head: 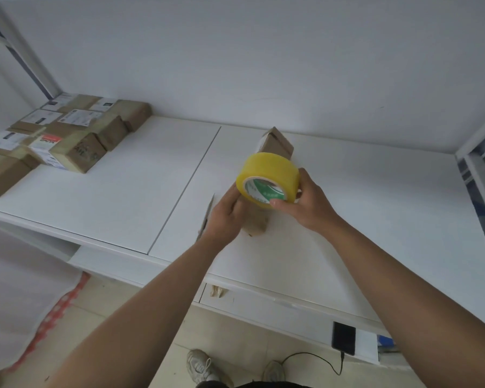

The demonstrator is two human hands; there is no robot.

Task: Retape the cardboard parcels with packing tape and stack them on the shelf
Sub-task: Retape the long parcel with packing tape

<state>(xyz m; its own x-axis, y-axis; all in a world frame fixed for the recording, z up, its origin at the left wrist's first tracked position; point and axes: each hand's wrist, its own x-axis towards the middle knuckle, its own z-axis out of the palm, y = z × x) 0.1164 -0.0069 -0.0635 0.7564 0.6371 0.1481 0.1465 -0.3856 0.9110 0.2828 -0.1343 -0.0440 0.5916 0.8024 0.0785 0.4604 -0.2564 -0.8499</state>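
A: White bench (333, 219), bare wall behind. Parcel (276, 145) just past both hands, stacked parcels (67, 141) far to the left.
B: Right hand (305, 200) clamps the tape roll (268, 177), thumb on its core. Left hand (227, 217) curled at the roll's edge, likely pinching the tape end; can't tell. Pull tape straight, keep tension.

bright, even, soft light fills the view, with no clear single source. the white shelf (347, 219) and wall (235, 51) look washed out and flat. shadows are faint, only a soft one under the hands. wide-angle bending curves the shelf edges and frame at the corners. the floor (123, 317) and far parcels (67, 135) look slightly soft.
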